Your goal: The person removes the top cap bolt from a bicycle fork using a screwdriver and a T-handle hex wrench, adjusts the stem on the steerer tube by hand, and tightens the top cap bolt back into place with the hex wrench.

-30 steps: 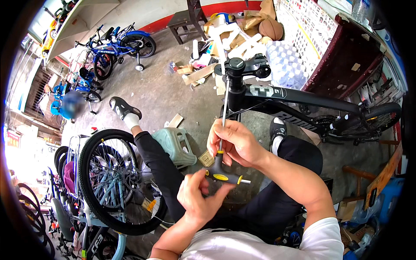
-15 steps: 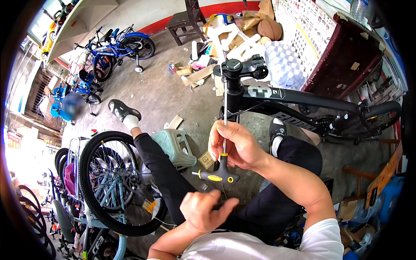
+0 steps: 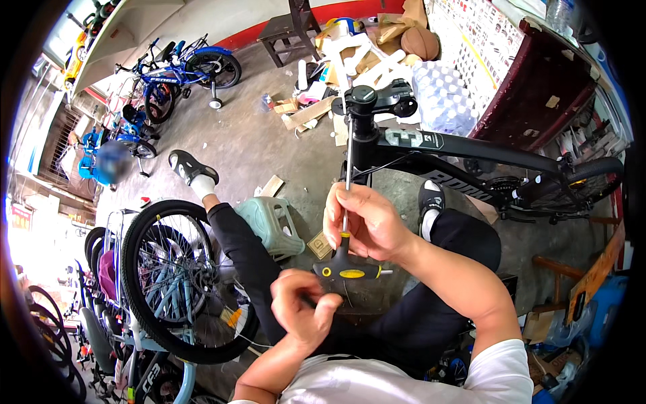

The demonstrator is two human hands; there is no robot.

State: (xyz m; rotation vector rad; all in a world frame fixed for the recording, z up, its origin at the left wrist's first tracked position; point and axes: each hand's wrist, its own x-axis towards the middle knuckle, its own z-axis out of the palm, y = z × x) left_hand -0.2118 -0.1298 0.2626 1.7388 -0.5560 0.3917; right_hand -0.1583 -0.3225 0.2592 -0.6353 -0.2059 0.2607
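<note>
- The tool (image 3: 347,271), a dark T-handle with a long shaft (image 3: 349,158), is between the knees, its shaft reaching up to the stem (image 3: 387,104); whether the tip is seated cannot be told.
- A half-seated or tilted tip could slip under twist and chew what it bites.
- The right hand (image 3: 370,222) has thumb and fingers closed around the shaft, just above the handle; too loose a pinch might let it wobble.
- The left hand (image 3: 303,310) holds nothing, thumb apart from curled fingers, just beside the handle; a swinging handle end could rap its knuckles.
- The frame (image 3: 464,147) runs off rightward; its front support is hidden, so a sideways push might shift it.
- Turning room lies between left leg (image 3: 245,252) and right leg (image 3: 464,242).
- The stool (image 3: 269,222) and wheel (image 3: 136,296) bound the left side; bare floor (image 3: 256,135) stretches beyond the stool.
</note>
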